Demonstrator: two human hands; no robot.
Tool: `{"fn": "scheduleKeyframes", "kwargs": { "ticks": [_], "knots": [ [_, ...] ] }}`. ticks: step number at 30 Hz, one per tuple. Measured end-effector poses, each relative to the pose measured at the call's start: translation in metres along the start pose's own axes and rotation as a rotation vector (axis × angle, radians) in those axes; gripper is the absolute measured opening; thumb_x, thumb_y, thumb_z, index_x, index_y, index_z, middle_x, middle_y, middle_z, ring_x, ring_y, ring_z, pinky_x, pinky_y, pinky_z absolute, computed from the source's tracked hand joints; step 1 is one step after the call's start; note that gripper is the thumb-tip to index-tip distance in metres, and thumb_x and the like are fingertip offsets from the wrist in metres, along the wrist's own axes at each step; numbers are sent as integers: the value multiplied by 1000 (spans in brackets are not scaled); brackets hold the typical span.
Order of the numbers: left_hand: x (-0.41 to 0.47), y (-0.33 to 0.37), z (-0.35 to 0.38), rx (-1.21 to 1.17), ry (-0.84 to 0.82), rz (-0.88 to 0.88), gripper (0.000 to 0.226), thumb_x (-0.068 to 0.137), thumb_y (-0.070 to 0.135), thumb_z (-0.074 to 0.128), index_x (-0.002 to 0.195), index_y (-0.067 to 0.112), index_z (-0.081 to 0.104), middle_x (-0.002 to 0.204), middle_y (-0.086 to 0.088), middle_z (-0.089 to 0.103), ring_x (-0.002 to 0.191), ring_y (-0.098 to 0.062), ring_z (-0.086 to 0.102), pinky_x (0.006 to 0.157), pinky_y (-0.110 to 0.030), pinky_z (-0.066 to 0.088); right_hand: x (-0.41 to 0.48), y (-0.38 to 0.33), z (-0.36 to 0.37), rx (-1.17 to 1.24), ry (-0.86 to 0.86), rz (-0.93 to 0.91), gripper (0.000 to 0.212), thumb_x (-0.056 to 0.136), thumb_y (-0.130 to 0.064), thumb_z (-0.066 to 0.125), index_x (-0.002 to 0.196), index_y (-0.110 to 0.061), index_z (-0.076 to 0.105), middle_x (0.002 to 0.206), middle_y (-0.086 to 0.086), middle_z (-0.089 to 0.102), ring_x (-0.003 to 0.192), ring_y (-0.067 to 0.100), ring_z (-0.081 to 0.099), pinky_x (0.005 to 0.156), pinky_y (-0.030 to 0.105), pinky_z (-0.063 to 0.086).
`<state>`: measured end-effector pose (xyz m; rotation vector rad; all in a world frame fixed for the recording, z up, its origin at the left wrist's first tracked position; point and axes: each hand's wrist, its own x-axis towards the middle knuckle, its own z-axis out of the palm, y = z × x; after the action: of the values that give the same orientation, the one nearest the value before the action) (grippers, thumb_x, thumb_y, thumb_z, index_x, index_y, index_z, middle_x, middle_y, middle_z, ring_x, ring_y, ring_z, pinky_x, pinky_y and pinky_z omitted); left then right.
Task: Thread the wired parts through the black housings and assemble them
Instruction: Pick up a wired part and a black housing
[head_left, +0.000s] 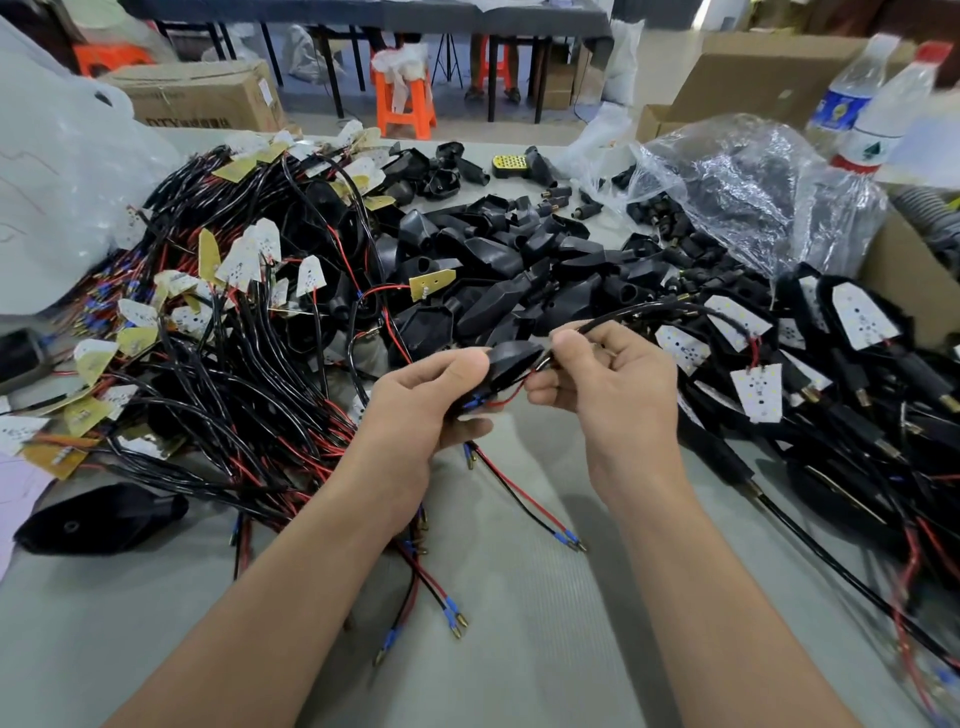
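Housing (511, 358) gripped in left hand (426, 405), right hand (608, 384) pinching wire (623, 314), seemingly threaded, piles (249, 364) flanking.

Our left hand (428, 405) covers most of the black housing (511, 358), so we can't tell where the black wire (618, 314) pinched by our right hand (613, 384) enters it. Water bottles (844, 104) top right: blurry, labels unreadable.
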<state>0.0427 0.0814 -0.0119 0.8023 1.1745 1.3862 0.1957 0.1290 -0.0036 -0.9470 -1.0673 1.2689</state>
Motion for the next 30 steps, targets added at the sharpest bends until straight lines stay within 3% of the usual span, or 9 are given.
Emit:
{"fn": "scheduleKeyframes", "kwargs": {
  "ticks": [4,7,11,15,22,27,30],
  "knots": [
    [-1,4,2,76,-30,-77,44,84,56,67,88,15,82,90,-18,78,70,-26,74,49,-25,53,0,0,-4,-55,98,-75,23,91,-6,71,70,-16,71,61,8,69,50,16,60,51,23,50],
    [-3,2,4,98,-32,-63,46,76,60,72,84,16,83,84,-16,77,71,-25,74,54,-25,56,-2,-1,-3,-140,119,-117,25,88,-12,74,65,-21,71,59,3,67,46,14,56,46,22,43],
    [-4,2,5,67,28,-63,43,80,55,68,86,15,83,84,-17,78,74,-25,74,61,-25,59,-3,-3,-1,37,78,-45,18,93,-3,66,76,-8,68,59,9,66,44,19,57,43,26,44],
    [-3,0,6,97,90,-53,36,98,42,64,85,13,81,83,-15,78,74,-26,75,61,-26,60,-5,-4,-2,68,53,-44,21,93,-3,64,74,-11,68,60,9,65,42,18,53,42,27,42],
    [-5,-1,7,182,34,-61,39,100,41,63,83,10,79,81,-15,78,68,-25,76,60,-26,61,-4,-7,0,101,103,-66,16,99,-3,60,84,-2,64,62,9,69,47,21,63,47,28,52],
    [-3,2,6,90,73,-104,47,102,45,57,75,16,82,82,-16,78,69,-26,77,57,-26,59,-6,-2,1,-66,-3,-136,13,92,-4,67,79,-8,70,62,11,68,48,23,61,48,29,50],
    [1,3,4,30,121,-139,47,102,46,56,88,7,80,86,-17,78,63,-24,74,51,-25,56,-5,2,1,-231,38,-191,16,86,-15,70,71,-18,73,60,8,69,48,27,62,50,32,48]
  ]
}}
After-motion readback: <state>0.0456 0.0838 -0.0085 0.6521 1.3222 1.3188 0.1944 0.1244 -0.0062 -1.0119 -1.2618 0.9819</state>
